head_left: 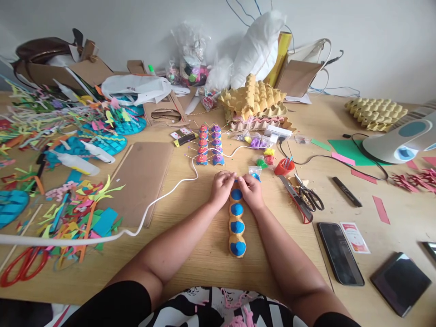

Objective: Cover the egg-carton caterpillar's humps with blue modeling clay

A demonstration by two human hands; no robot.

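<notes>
A strip cut from an egg carton [237, 238] lies lengthwise in front of me, its several bumps topped with blue clay [237, 209]. At its far end my left hand [223, 187] has its fingers closed in a pinch on the left side. My right hand [251, 190] grips the same end from the right, thumb beside the left fingertips. The fingers hide the last bump. Just beyond the right hand is a small clear bag with blue clay [255, 175]. Further back stand two finished caterpillars, one red and blue [202, 145], one purple and blue [217, 145].
A utility knife [297, 200] and black scissors [309, 194] lie to the right, near a red cup [284, 166]. A white cable [160, 195] crosses the table at left, over cardboard [136, 181]. Egg cartons [254, 102] are stacked behind; a phone [340, 253] lies right.
</notes>
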